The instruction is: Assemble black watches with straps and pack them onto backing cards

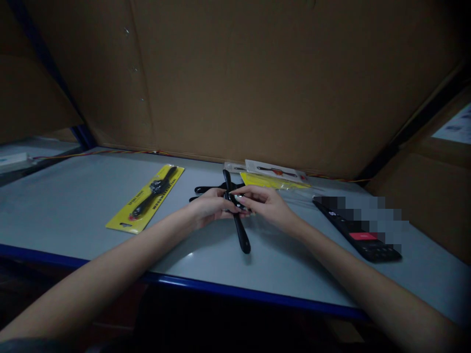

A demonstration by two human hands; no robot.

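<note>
My forearms come in from the lower left and lower right corners of the frame, crossing the blue front edge [206, 287] of the worktop [91, 196]. At the centre my two hands meet around one black tool [240, 230], a straight bar with a handle at each end. Its long axis runs steeply, from just above my fingers down and slightly right; the near handle points toward the bottom of the frame, the far one toward the top, tipped a little left. My left hand [212, 207] is closed around the tool's middle, thumb laid across it. My right hand [271, 206] brings its fingertips together at the shiny middle part, touching it; I cannot tell whether they grip.

At the right of the frame lies a long black object [344, 226] with a red patch, slanting down to the right, partly blurred out. Left of centre, a yellow package [149, 198] holding another black tool slants up to the right. Just beyond my left hand, more black handles [204, 189] lie nearly crosswise. Behind my right hand sit a yellow card [252, 180] and a white package [274, 169]. Thin wires [110, 151] follow the back edge, below a brown cardboard panel [239, 78] filling the upper frame.
</note>
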